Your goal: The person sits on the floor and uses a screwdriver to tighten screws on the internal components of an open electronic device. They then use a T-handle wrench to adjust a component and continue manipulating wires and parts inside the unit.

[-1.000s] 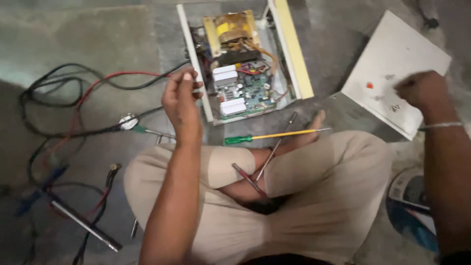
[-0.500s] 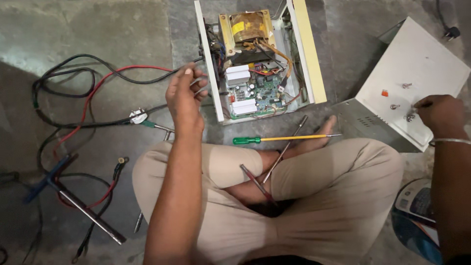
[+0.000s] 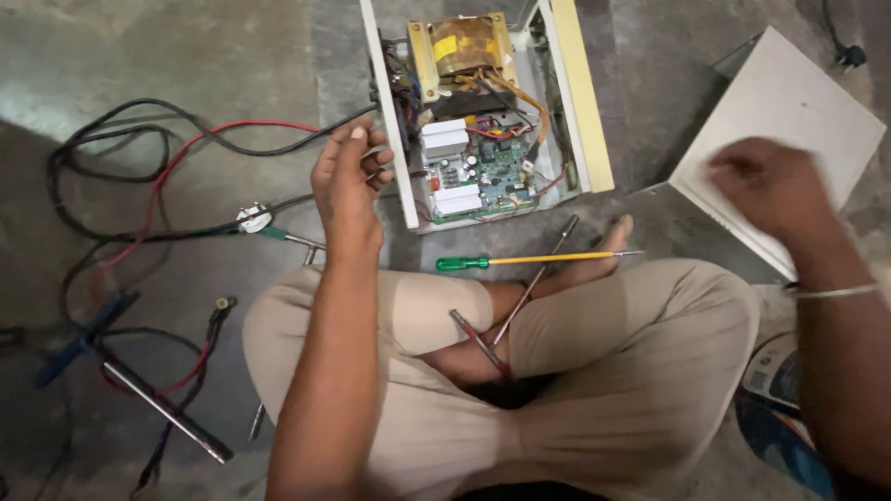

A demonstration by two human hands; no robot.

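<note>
An open metal case (image 3: 583, 111) lies on the floor in front of me, with a transformer (image 3: 461, 44) at the far end and a green circuit board (image 3: 492, 176) nearer. My left hand (image 3: 348, 181) is at the case's left wall, fingers curled against it beside the black cables. My right hand (image 3: 770, 186) is blurred with motion over the white cover panel (image 3: 798, 93) on the right. I cannot see anything held in either hand. A green-handled screwdriver (image 3: 520, 261) lies just in front of my crossed legs.
Black and red cables (image 3: 176, 139) loop over the floor at left, beside a plug (image 3: 252, 219), a blue-handled tool (image 3: 83, 339) and a metal rod (image 3: 162, 408). Thin probes (image 3: 483, 341) rest on my lap. A blue-and-white object (image 3: 780, 408) sits at lower right.
My right hand has shifted left from the cover panel's near edge to over its middle, now blurred. My left hand stays at the case's left wall.
</note>
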